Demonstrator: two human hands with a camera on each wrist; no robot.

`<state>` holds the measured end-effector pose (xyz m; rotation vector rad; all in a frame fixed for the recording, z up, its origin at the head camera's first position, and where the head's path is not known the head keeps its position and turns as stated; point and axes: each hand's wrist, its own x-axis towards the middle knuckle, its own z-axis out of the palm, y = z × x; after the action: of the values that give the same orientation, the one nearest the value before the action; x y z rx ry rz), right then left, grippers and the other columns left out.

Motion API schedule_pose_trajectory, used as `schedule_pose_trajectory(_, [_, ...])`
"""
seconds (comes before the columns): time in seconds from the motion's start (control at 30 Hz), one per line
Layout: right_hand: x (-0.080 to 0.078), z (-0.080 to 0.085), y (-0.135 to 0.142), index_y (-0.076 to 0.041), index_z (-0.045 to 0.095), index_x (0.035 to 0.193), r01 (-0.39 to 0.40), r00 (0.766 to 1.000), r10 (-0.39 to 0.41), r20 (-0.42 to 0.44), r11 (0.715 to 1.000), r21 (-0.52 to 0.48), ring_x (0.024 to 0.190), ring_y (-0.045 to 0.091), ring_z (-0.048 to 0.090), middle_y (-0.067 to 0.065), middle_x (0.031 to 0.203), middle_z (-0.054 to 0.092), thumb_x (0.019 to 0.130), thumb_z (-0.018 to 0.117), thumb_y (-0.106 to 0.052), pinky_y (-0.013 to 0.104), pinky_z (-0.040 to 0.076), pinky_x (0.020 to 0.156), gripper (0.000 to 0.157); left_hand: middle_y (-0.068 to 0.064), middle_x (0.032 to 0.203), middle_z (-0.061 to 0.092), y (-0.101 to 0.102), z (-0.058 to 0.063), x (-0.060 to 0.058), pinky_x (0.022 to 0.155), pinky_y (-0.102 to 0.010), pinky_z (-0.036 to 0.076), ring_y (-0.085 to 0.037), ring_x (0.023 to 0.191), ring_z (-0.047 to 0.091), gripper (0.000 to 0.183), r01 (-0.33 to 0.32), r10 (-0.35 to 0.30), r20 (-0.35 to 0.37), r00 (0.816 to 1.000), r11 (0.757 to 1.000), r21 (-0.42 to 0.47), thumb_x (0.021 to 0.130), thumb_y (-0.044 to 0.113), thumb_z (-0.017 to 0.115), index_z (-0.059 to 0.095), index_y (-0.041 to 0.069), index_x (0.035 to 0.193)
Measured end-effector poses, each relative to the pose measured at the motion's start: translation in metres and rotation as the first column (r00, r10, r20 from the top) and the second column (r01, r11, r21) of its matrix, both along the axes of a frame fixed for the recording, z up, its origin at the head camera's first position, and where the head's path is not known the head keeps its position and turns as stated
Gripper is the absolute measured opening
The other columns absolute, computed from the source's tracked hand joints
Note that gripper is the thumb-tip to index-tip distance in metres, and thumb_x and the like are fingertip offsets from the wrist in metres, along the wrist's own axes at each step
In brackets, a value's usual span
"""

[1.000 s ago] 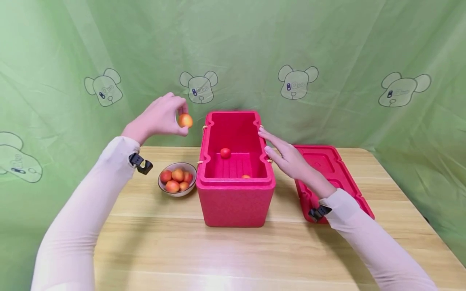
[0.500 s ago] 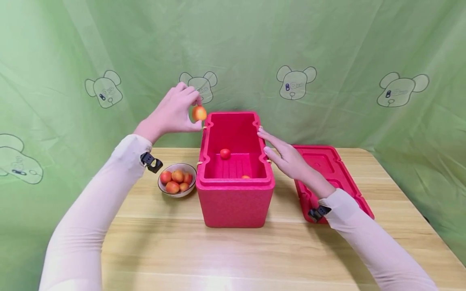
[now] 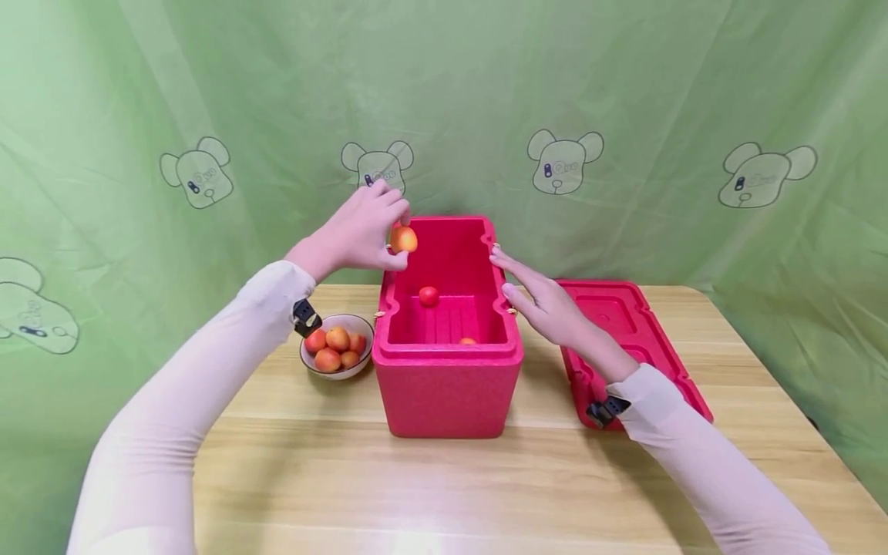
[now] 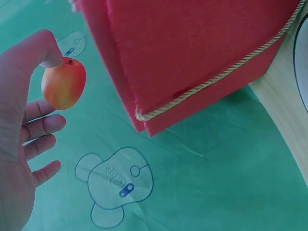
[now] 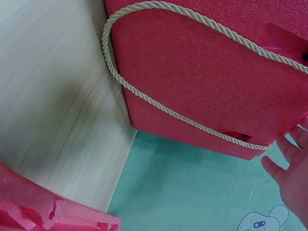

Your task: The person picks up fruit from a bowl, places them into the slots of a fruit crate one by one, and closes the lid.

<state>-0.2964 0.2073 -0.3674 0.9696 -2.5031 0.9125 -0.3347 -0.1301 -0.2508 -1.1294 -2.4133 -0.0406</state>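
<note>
In the head view, my left hand [image 3: 357,231] pinches an orange-red apricot [image 3: 403,239] between thumb and fingers, over the far left rim of a tall red foam box [image 3: 449,401]. The left wrist view shows this apricot [image 4: 64,84] held by its stem end side, while the other fingers are spread loosely. Inside the box lie a red fruit [image 3: 428,297] and an orange one [image 3: 468,341], mostly hidden by the front wall. My right hand [image 3: 551,308], fingers extended, rests against the box's right rim.
A bowl [image 3: 348,375] holding several apricots stands left of the box. On the right, a red lid [image 3: 613,312] lies on the wooden table [image 3: 298,478], beneath my right forearm. A rope handle [image 5: 168,110] hangs along the box's side. Green curtain [image 3: 472,100] rises behind.
My left hand has moved rightward with the apricot, from beside the box to over its left rim, rising and then dipping. The right hand has stayed in place.
</note>
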Motion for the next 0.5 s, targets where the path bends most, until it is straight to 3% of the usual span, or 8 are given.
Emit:
schedule_pose_trajectory(0.23, [-0.002,0.000,0.002,-0.027,0.035,0.159,0.000,1.000,0.000,0.002,1.000,0.001,0.154,0.022,0.033,-0.006,0.167,0.030,0.104,0.053,-0.033,0.055,0.043,0.112,0.058,-0.006,0.094,0.059,0.011,-0.011,-0.002,0.084,-0.043,0.041,-0.026,0.097,0.046,0.036,0.022,-0.019,0.040,0.999,0.998,-0.052,0.076,0.037,0.069,0.059,0.009,0.098])
schedule_pose_trajectory(0.5, [-0.005,0.001,0.001,-0.029,0.035,0.159,-0.016,1.000,0.016,0.005,1.000,0.004,0.154,0.020,0.032,-0.007,0.168,0.029,0.104,0.052,-0.034,0.055,0.041,0.114,0.057,-0.005,0.096,0.060,0.011,-0.023,-0.006,0.085,-0.041,0.041,-0.024,0.099,0.046,0.034,0.002,0.006,0.101,0.995,0.997,-0.076,0.079,0.036,0.071,0.059,0.011,0.098])
